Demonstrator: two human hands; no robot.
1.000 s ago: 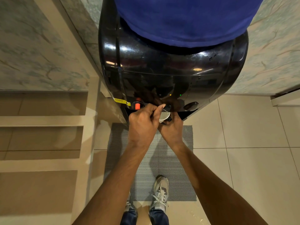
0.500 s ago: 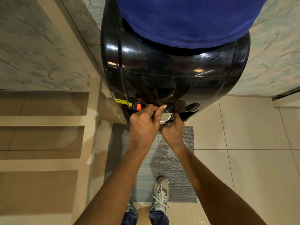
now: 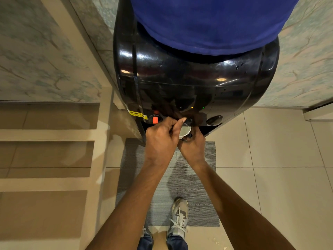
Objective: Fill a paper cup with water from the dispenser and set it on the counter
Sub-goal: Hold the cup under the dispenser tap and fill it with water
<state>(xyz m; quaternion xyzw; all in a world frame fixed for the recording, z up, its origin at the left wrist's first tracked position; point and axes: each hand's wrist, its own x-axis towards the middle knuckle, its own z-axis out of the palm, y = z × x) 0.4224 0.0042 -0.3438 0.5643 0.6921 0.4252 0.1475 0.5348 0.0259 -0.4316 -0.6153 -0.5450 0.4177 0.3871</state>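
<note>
The black water dispenser point(image 3: 180, 83) stands against the wall with a blue bottle point(image 3: 207, 20) on top. A white paper cup point(image 3: 185, 131) is held under the middle tap point(image 3: 189, 121), and only its rim and inside show. My right hand point(image 3: 194, 147) is wrapped around the cup from below. My left hand point(image 3: 161, 139) is curled beside the cup, with one fingertip stretched onto the middle tap. Whether water is flowing cannot be made out.
A red tap point(image 3: 155, 119) sits left of the hands and a dark tap point(image 3: 214, 120) to the right. A grey mat point(image 3: 198, 186) lies on the tiled floor under my shoes point(image 3: 178, 217). Beige steps point(image 3: 46, 138) rise at the left.
</note>
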